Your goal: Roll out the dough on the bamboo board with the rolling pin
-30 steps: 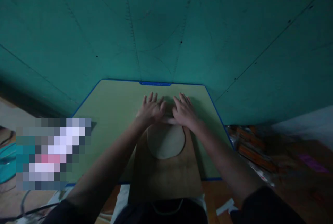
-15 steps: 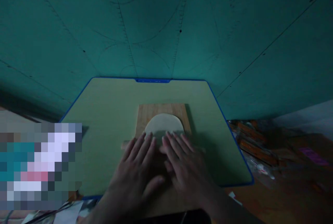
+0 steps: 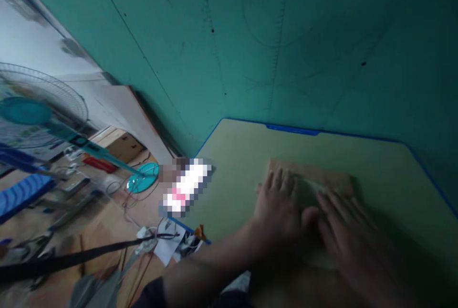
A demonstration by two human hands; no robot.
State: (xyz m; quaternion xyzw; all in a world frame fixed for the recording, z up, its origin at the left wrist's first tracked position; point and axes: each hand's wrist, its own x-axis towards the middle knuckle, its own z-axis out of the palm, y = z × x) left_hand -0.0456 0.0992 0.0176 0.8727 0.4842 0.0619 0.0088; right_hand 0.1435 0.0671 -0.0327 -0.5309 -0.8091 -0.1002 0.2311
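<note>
Dough (image 3: 310, 188) sits on the wooden board (image 3: 322, 174), mid-table, mostly hidden under your hands & blurred. Your left hand (image 3: 282, 207) lies flat, fingers spread wide, palm down on the board's left part, holding nothing you can see. Your right hand (image 3: 352, 231) is flat too, fingers stretched out, just beside the left, over the dough's near side. Board rests on the pale green table (image 3: 236, 155) w/ blue edging, up against the teal wall (image 3: 250, 36). Off to the left: a fan (image 3: 39, 107) on the cluttered floor.
</note>
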